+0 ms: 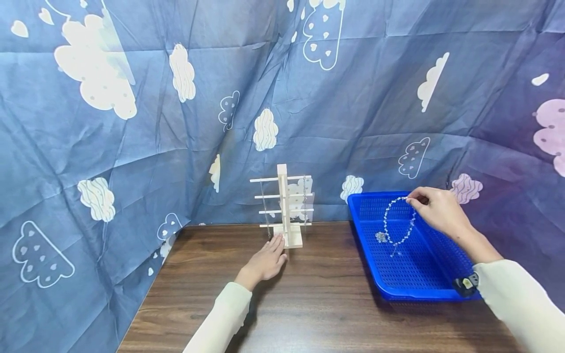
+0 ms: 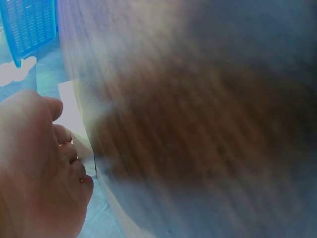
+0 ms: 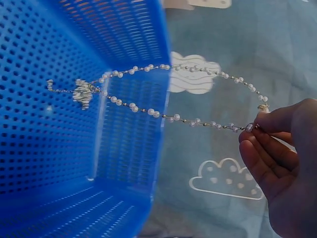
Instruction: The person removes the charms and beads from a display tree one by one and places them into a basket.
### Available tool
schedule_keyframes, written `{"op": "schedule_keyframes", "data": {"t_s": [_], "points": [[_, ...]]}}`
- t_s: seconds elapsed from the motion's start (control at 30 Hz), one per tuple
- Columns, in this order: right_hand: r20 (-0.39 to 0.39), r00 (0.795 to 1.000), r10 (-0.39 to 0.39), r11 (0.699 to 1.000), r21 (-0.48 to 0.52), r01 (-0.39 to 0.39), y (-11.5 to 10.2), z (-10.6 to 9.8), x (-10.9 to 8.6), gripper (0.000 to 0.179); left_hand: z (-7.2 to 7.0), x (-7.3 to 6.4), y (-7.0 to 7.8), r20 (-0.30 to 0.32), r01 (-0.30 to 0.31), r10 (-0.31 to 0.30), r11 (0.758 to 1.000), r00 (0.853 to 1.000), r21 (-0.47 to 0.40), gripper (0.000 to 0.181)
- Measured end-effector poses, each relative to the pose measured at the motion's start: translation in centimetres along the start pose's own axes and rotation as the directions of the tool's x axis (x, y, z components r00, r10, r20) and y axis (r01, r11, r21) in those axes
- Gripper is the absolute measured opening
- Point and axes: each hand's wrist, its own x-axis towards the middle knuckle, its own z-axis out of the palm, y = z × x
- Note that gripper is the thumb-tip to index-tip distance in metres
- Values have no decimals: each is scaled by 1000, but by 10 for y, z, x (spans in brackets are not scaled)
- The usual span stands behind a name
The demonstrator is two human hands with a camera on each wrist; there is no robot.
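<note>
My right hand pinches a white beaded necklace between thumb and fingers. It hangs in a loop over the blue basket, and a silvery openwork pendant dangles at its lower end. With fairly straight fingers, my left hand rests on the base of a pale wooden stand. That stand has several crossbars; a thin dark chain hangs on its left side and another chain on its right. In the left wrist view the fingertips lie against the pale base.
The blue basket stands on the right part of the brown wooden table, right of the stand. A blue cloth with cloud prints hangs close behind both. Around my right wrist is a dark strap with a small device.
</note>
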Motion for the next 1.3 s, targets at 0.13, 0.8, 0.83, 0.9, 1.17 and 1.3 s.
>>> {"op": "schedule_keyframes", "data": {"t_s": [0.13, 0.8, 0.83, 0.9, 1.17, 1.3], "points": [[57, 998, 11, 1000, 0, -11, 5, 10, -2, 7, 2, 0, -1, -20, -2, 2, 1000, 1000, -5, 61], [249, 952, 177, 984, -34, -175, 53, 58, 0, 13, -1, -1, 0, -13, 3, -3, 1000, 1000, 1, 61], [256, 950, 181, 983, -40, -176, 55, 59, 0, 14, -1, -2, 0, -14, 2, -1, 1000, 1000, 3, 61], [276, 941, 193, 981, -58, -185, 60, 62, 0, 15, -2, -2, 0, -13, 0, 0, 1000, 1000, 7, 61], [397, 885, 244, 970, -112, -217, 75, 68, -6, 21, -4, -3, 1, -9, -5, 5, 1000, 1000, 1, 62], [428, 872, 238, 971, -128, -202, 78, 72, -9, 22, -5, -3, 2, -13, -7, 7, 1000, 1000, -7, 61]]}}
